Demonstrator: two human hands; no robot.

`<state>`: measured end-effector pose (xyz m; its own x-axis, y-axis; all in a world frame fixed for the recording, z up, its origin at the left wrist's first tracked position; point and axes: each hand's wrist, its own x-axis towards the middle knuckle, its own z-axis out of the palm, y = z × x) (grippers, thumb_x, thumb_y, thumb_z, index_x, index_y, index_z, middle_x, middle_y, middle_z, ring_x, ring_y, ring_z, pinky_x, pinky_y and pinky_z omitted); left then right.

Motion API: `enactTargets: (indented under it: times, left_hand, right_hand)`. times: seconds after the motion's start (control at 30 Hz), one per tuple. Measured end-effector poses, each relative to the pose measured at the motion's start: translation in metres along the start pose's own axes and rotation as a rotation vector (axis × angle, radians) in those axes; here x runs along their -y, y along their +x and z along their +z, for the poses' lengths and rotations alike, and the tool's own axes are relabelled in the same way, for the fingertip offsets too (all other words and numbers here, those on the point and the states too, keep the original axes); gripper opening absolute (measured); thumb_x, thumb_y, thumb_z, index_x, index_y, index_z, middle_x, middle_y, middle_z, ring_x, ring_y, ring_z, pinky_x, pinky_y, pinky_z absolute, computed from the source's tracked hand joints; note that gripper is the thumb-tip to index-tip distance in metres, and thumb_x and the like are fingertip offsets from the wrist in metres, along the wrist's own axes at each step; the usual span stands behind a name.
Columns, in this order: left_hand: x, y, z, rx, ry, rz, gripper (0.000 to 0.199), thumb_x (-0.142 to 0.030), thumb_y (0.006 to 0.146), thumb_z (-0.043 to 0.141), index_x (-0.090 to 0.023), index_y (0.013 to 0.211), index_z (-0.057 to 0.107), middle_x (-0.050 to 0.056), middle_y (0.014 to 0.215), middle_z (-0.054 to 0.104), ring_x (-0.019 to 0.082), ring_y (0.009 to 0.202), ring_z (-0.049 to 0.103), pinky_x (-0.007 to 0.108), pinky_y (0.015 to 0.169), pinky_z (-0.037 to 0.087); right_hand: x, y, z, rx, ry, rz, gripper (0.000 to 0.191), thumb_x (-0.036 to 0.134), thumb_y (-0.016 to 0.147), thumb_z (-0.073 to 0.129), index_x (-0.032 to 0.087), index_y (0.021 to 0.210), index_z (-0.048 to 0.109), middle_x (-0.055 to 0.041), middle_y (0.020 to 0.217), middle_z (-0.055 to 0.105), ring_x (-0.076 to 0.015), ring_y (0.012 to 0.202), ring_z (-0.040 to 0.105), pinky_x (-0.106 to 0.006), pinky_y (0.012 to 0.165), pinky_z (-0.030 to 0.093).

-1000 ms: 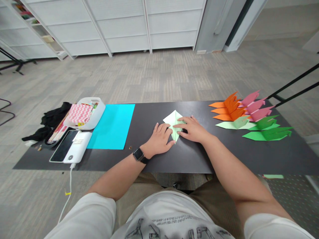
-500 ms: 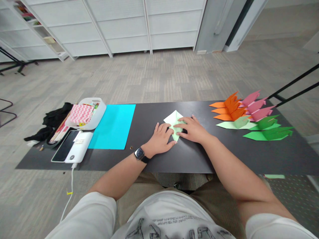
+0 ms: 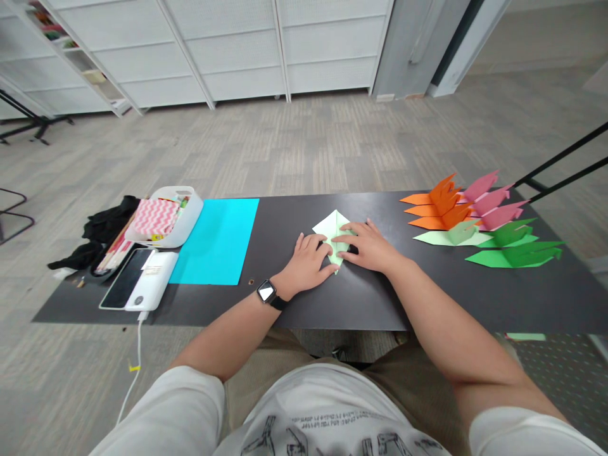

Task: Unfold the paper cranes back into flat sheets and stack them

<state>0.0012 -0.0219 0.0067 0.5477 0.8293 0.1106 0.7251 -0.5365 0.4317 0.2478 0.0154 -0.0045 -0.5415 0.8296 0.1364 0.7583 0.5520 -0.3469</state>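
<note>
A pale green folded paper sheet (image 3: 335,221) with white flaps lies on the dark table in front of me, one corner pointing away. My left hand (image 3: 311,261), with a watch on the wrist, rests at its left and lower edge, thumb spread from the bent fingers. From the right, my right hand (image 3: 368,246) lays spread fingers across the sheet's right half. Both hands press on the paper, neither wrapped round it. The fingers cover part of its middle and right side.
On the dark table (image 3: 285,310), folded orange (image 3: 420,212), pink (image 3: 494,202) and green paper birds (image 3: 517,256) stand at right. At left are blue paper (image 3: 216,244), a white basket (image 3: 187,228), a phone (image 3: 126,278), a white power bank (image 3: 154,282) with cable and black cloth (image 3: 109,221).
Both hands stay almost in place on the green paper. A little more of its near tip shows below the left thumb, and the whole view has shifted slightly.
</note>
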Motion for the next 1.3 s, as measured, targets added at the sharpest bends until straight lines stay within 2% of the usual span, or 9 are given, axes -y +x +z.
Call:
enactTargets:
  times: [0.33, 0.47, 0.57, 0.67, 0.83, 0.93, 1.1, 1.3]
  left_hand:
    - [-0.003, 0.002, 0.003, -0.027, 0.011, -0.012, 0.039, -0.05, 0.089, 0.081, -0.026, 0.112, 0.061, 0.011, 0.144, 0.055, 0.033, 0.141, 0.048, 0.068, 0.133, 0.02]
    - [-0.002, 0.002, 0.003, -0.049, 0.017, 0.006, 0.038, -0.049, 0.089, 0.081, -0.026, 0.112, 0.062, 0.01, 0.141, 0.056, 0.032, 0.139, 0.05, 0.068, 0.133, 0.02]
    - [0.0, 0.001, 0.004, -0.059, 0.005, 0.015, 0.039, -0.048, 0.087, 0.082, -0.026, 0.111, 0.062, 0.01, 0.142, 0.057, 0.033, 0.139, 0.05, 0.069, 0.132, 0.02]
    - [0.001, 0.0, 0.001, -0.048, -0.023, 0.034, 0.04, -0.045, 0.086, 0.082, -0.027, 0.115, 0.062, 0.01, 0.142, 0.058, 0.034, 0.14, 0.05, 0.07, 0.132, 0.019]
    - [0.004, -0.002, -0.008, -0.03, -0.037, 0.067, 0.056, -0.029, 0.081, 0.076, -0.03, 0.135, 0.059, 0.011, 0.144, 0.059, 0.035, 0.141, 0.051, 0.071, 0.133, 0.015]
    - [0.006, -0.002, -0.01, -0.02, -0.027, 0.071, 0.053, -0.026, 0.083, 0.072, -0.031, 0.135, 0.061, 0.011, 0.147, 0.058, 0.035, 0.143, 0.05, 0.072, 0.133, 0.015]
    - [0.01, 0.004, -0.008, -0.041, -0.042, 0.035, 0.041, -0.043, 0.089, 0.078, -0.028, 0.125, 0.065, 0.009, 0.14, 0.064, 0.033, 0.139, 0.054, 0.071, 0.133, 0.017]
    - [0.011, 0.007, -0.015, -0.126, -0.053, 0.03, 0.031, -0.038, 0.087, 0.08, -0.028, 0.113, 0.067, 0.005, 0.139, 0.069, 0.03, 0.137, 0.058, 0.065, 0.134, 0.018]
  right_hand:
    - [0.0, -0.001, 0.0, -0.005, 0.019, -0.003, 0.04, 0.041, 0.095, 0.075, 0.041, 0.135, 0.075, -0.0086, 0.147, 0.062, -0.0349, 0.141, 0.056, -0.077, 0.127, 0.022]
    - [-0.003, -0.001, -0.005, -0.021, 0.075, -0.011, 0.045, 0.041, 0.1, 0.068, 0.042, 0.145, 0.067, -0.008, 0.148, 0.063, -0.032, 0.141, 0.058, -0.074, 0.127, 0.023]
    - [-0.011, 0.001, -0.008, -0.123, 0.119, 0.013, 0.046, 0.036, 0.104, 0.058, 0.039, 0.149, 0.064, -0.0075, 0.146, 0.065, -0.0292, 0.137, 0.061, -0.064, 0.127, 0.035]
    - [-0.023, 0.004, -0.009, -0.226, 0.119, 0.073, 0.049, 0.024, 0.101, 0.054, 0.032, 0.147, 0.067, -0.0091, 0.139, 0.069, -0.0291, 0.13, 0.064, -0.053, 0.117, 0.049]
    - [-0.034, 0.004, -0.003, -0.203, 0.068, 0.084, 0.061, 0.01, 0.09, 0.053, 0.032, 0.144, 0.07, -0.0082, 0.133, 0.071, -0.0293, 0.125, 0.066, -0.053, 0.113, 0.052]
    - [-0.03, 0.004, 0.0, -0.195, 0.017, 0.058, 0.05, 0.013, 0.091, 0.057, 0.032, 0.133, 0.077, -0.0095, 0.135, 0.068, -0.0309, 0.128, 0.063, -0.054, 0.113, 0.05]
    - [-0.023, 0.006, 0.0, -0.199, -0.001, 0.027, 0.035, 0.02, 0.093, 0.064, 0.033, 0.12, 0.082, -0.0086, 0.136, 0.067, -0.0318, 0.129, 0.061, -0.055, 0.114, 0.049]
    - [-0.021, 0.006, -0.006, -0.258, 0.034, 0.036, 0.021, 0.028, 0.097, 0.066, 0.032, 0.107, 0.084, -0.0079, 0.132, 0.071, -0.0308, 0.125, 0.064, -0.057, 0.116, 0.046]
